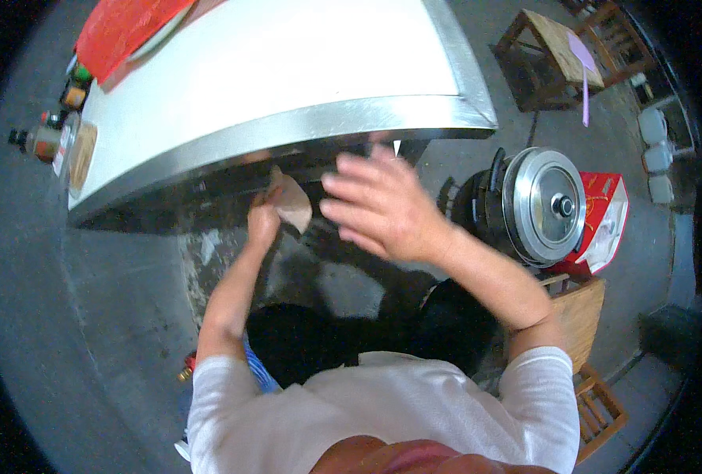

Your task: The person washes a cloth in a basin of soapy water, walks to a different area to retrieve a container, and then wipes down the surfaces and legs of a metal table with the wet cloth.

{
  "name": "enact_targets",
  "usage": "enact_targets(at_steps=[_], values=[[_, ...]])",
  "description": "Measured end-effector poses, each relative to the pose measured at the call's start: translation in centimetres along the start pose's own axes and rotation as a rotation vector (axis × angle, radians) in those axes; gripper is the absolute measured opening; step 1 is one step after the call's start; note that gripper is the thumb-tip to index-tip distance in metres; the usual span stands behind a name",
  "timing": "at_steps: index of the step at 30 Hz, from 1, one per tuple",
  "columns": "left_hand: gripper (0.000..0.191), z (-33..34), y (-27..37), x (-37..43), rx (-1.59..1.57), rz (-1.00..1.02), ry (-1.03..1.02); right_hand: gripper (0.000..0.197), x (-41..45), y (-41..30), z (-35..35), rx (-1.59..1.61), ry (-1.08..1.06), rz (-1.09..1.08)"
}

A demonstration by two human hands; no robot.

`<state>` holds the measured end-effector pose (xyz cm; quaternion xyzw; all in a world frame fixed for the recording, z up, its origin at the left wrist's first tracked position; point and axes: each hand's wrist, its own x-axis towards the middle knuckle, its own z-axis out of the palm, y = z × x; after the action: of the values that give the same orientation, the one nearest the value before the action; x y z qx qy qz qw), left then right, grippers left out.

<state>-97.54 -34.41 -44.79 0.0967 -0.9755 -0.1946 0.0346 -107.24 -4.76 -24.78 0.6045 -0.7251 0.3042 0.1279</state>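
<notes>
Under the near edge of a white-topped counter (303, 65), my left hand (263, 224) grips a beige flat piece (293, 201). It may be cloth or paper; I cannot tell which. My right hand (380, 204) hovers in front of the counter's metal edge (339, 121), blurred by motion. Its fingers are spread and nothing is in it. Shadow beneath the counter hides what the left fingertips touch.
A red sheet (128, 35) partly covers a plate on the counter. Bottles (45, 144) stand past its left end. To the right are a lidded metal pot (545, 204), a red bag (602, 216), a wooden stool (579, 320) and a wooden table (549, 47) bearing a lilac fly swatter (582, 56).
</notes>
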Motion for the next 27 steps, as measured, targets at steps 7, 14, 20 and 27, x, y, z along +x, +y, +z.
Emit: enact_targets(at_steps=[7,14,20,27], values=[[0.057,-7.0,19.7,-1.9,-0.652,0.343,-0.153,0.082,-4.3,-1.2,6.9,1.156,0.37,0.884],[0.031,-19.8,24.2,2.2,-0.344,0.873,0.03,0.047,-6.0,2.6,1.6,1.061,1.453,0.812],[0.05,-23.3,24.5,9.8,0.125,0.757,0.097,0.044,-0.3,6.3,4.0,0.73,1.485,0.652],[0.065,-21.5,24.1,10.6,0.384,0.775,-0.17,0.039,0.0,8.2,10.8,0.092,1.372,0.672]])
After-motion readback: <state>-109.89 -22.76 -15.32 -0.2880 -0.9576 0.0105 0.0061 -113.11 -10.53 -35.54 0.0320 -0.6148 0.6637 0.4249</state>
